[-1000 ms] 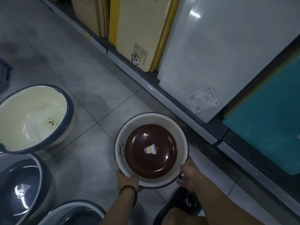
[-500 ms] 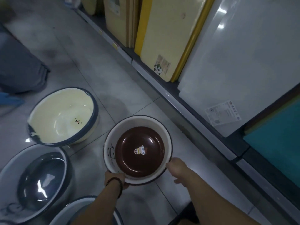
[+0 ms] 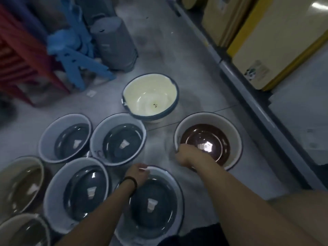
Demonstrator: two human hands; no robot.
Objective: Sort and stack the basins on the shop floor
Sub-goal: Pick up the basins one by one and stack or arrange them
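Note:
A white basin with a brown bottom (image 3: 233, 139) sits on the floor tiles at the right. My right hand (image 3: 186, 153) grips its near-left rim, fingers curled inside. Just in front of me lies a white basin with a dark grey bottom (image 3: 156, 201); my left hand (image 3: 137, 173), a black band on its wrist, holds that basin's far rim. A cream basin with a blue rim (image 3: 150, 93) stands tilted beyond them. Three more grey-bottomed basins (image 3: 118, 139) (image 3: 64, 137) (image 3: 78, 192) lie to the left. The frame is motion-blurred.
Two beige basins (image 3: 19, 183) (image 3: 23, 231) are at the far left edge. Blue folding stools (image 3: 76, 55), an upturned grey bucket (image 3: 113, 43) and red stools (image 3: 17, 50) stand behind. A low shelf of boards (image 3: 262, 55) runs along the right.
My view swung left, revealing more basins. My left hand left the brown-bottomed basin and took the grey-bottomed basin's rim. My right hand shifted to the brown basin's near-left rim.

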